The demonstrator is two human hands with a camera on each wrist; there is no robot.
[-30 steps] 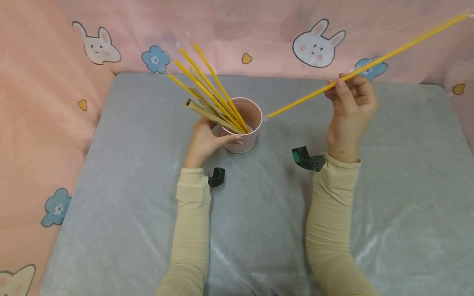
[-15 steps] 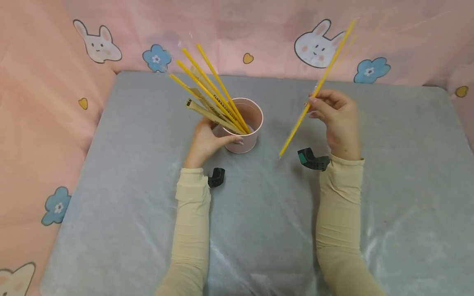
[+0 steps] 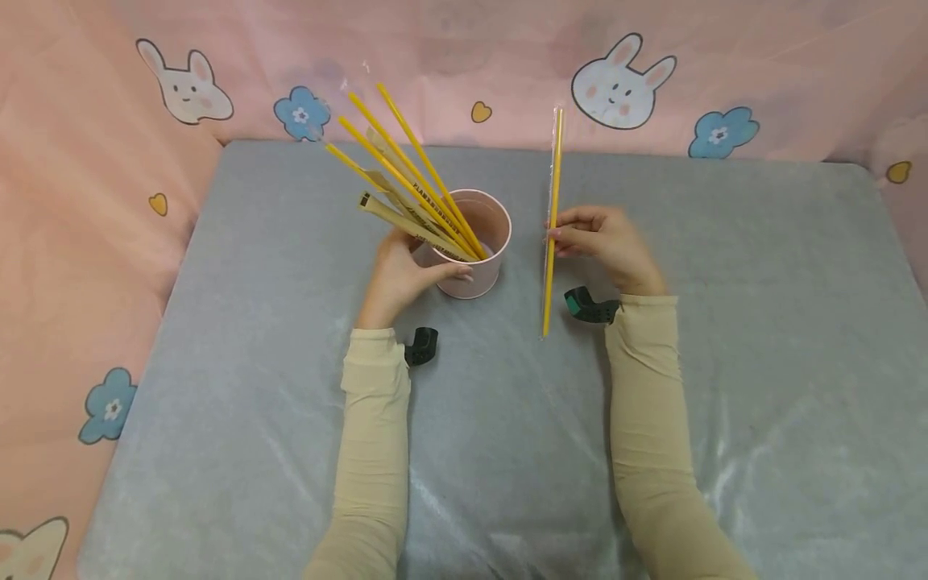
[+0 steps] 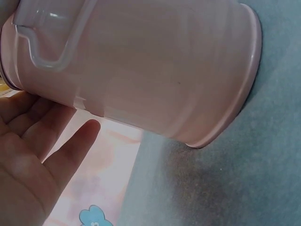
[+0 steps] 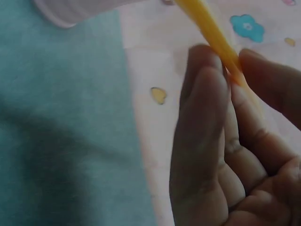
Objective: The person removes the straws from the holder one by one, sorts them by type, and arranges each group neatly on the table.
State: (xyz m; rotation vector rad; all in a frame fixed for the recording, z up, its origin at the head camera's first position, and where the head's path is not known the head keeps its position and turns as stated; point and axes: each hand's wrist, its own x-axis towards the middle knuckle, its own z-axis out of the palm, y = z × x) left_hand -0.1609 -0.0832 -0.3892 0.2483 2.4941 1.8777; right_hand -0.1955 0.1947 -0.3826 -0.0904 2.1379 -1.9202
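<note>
A pink cup (image 3: 482,282) stands on the table, and my left hand (image 3: 397,278) holds it from the left, thumb across its near side. Leaning left out of the cup are several yellow straws (image 3: 416,135) in clear wrap and several slim tan paper sleeves (image 3: 395,217) with dark print. To the cup's right, my right hand (image 3: 609,248) pinches one yellow straw (image 3: 555,181) between thumb and fingers; it is nearly upright in the head view and apart from the cup. The right wrist view shows the pinched straw (image 5: 211,35) up close. In the left wrist view the cup wall (image 4: 141,70) fills much of the picture.
A grey cloth (image 3: 500,451) covers the table. Pink curtains (image 3: 435,48) with rabbits and flowers hang behind it and at the left. Black wrist devices (image 3: 590,306) sit beside both cuffs.
My right hand has moved left and lower, toward the cup. The straw in it has turned from a slant up to the right to nearly upright. The left hand and cup stay put.
</note>
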